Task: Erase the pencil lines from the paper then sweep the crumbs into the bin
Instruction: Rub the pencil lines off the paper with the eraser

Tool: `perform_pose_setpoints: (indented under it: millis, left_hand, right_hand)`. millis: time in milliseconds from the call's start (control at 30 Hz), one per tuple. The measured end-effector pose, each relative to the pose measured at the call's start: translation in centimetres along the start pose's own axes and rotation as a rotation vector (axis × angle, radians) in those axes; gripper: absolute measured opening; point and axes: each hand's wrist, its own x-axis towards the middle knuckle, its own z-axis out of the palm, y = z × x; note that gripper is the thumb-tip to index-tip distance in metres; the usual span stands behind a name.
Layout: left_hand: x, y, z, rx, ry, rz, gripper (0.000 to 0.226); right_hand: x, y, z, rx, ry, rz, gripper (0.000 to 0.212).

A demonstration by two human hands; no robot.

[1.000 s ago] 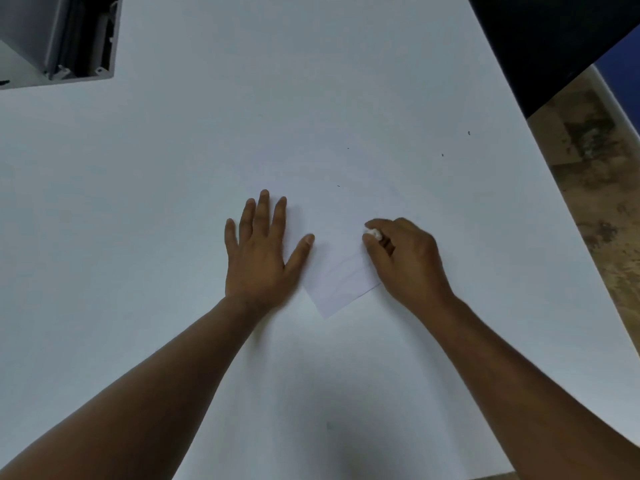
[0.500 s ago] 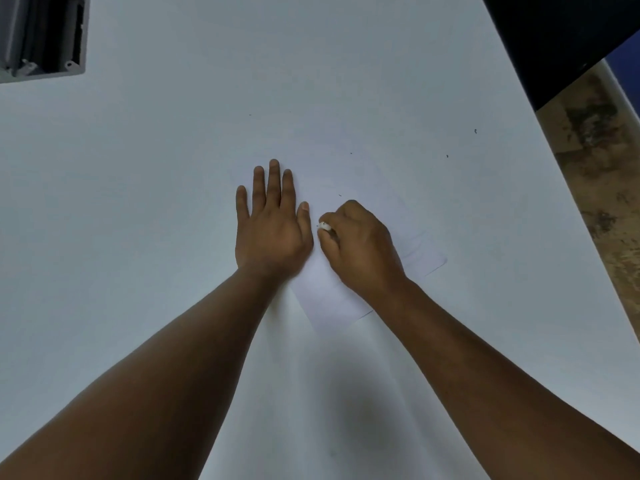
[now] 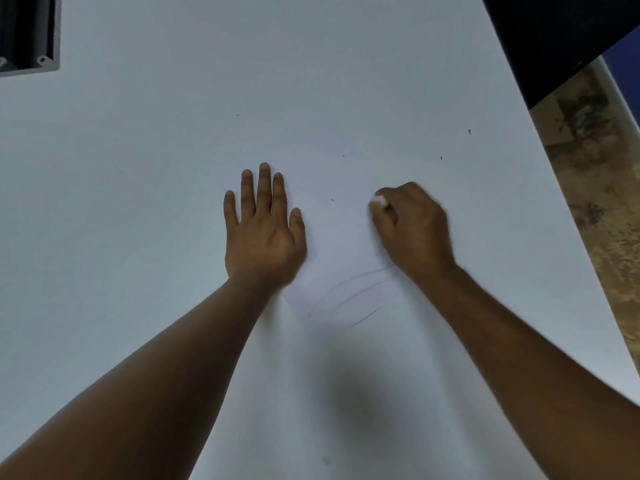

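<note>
At centre frame, one sheet of paper [image 3: 341,237] lies flat on the white table [image 3: 138,202], its edges hard to trace. Left hand [image 3: 263,233] presses palm-down on the sheet's left side, four fingers straight and close together, thumb alongside. Right hand [image 3: 414,230] is curled, pinching one small white eraser [image 3: 379,200] against the paper. Three curved pencil lines [image 3: 349,296] show below the hands. Five dark crumbs [image 3: 469,132] are scattered across the upper centre and upper right. One grey bin [image 3: 29,34] sits at upper left.

White table [image 3: 138,202]; grey box [image 3: 27,32] far-left corner; mottled floor [image 3: 595,202].
</note>
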Motion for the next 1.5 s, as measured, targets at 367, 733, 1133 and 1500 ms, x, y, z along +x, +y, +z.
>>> perform_pose_setpoints:
  millis: [367,733,1133,1500]
  left_hand:
    - [0.0,-0.2,-0.1,0.005,-0.008,0.004,0.068]
    - [0.0,-0.1,-0.3,0.016,-0.025,0.011,0.069]
    - [0.0,-0.2,-0.1,0.016,-0.011,0.022,0.067]
    - [0.0,-0.4,0.1,0.053,-0.003,0.03,0.068]
  right_hand:
    - [-1.9,-1.3,0.5,-0.167,-0.161,-0.144,0.015]
    - [-8.1,-8.0,1.1,0.174,-0.233,-0.001,0.017]
    - [-7.9,-1.9,-2.6,-0.001,-0.113,0.148,0.014]
    - [-5.5,-7.4,1.8,0.055,-0.283,-0.274,0.007]
